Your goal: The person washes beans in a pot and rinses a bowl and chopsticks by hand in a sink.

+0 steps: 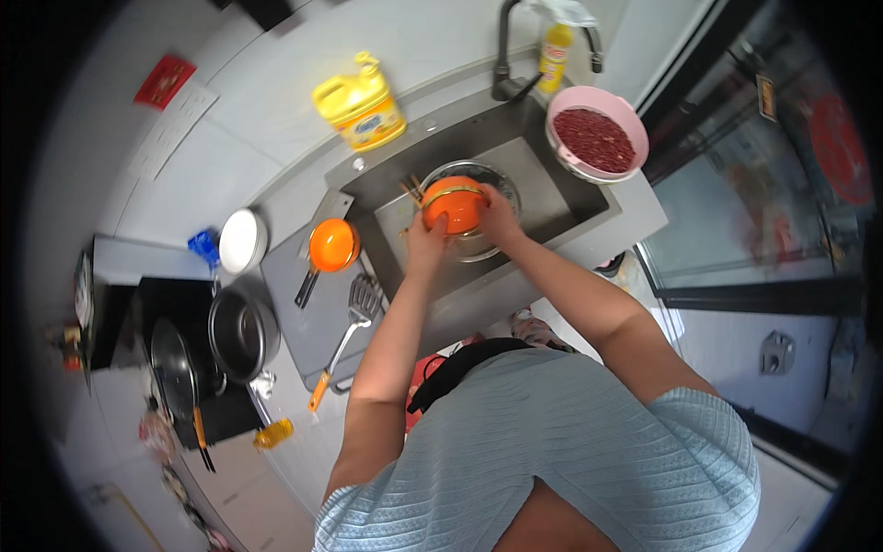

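Over the sink (566, 207), my left hand (429, 238) and my right hand (498, 215) grip glossy orange bowls (452, 210) with gold rims from opposite sides. They look like two stacked together, though my fingers and some blur hide part of them. Below them a round stainless steel basin (476, 257) rests in the sink. Several chopsticks (412, 190) poke out at its left side. Left of the sink, another orange bowl (334, 245) stands on a grey cutting board (290, 297), over a cleaver with a black handle (307, 288).
A slotted spatula (363, 301) lies across the board. Behind the sink stand a yellow detergent jug (362, 110) and a dark faucet (503, 69). A pink colander (599, 134) of red beans sits at the right corner. White bowls (241, 241), a pot (243, 334) and a wok (174, 369) are leftward.
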A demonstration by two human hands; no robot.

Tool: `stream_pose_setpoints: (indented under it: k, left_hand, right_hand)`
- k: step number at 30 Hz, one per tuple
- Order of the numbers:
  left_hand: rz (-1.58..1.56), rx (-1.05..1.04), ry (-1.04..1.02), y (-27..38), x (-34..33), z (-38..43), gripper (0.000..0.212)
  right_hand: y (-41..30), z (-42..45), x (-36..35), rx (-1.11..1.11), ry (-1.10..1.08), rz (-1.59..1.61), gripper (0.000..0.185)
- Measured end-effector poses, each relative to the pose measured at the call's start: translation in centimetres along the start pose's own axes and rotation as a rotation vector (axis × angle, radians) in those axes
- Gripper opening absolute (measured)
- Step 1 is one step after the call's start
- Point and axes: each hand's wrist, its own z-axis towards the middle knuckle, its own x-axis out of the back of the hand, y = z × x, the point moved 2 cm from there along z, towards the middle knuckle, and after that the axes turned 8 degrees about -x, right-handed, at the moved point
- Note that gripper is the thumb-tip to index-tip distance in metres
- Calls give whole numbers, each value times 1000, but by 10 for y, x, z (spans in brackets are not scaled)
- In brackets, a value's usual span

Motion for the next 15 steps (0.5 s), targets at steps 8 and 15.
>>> stream_pose_setpoints:
  k: [8,15]
  left_hand:
    - [1179,-627,90,49,3,-28,31]
    - [801,-341,431,46,58,-20,18]
  right_hand:
    - [-15,-8,12,455,-166,-322,44]
    - [8,-10,-1,-39,-447,63,51]
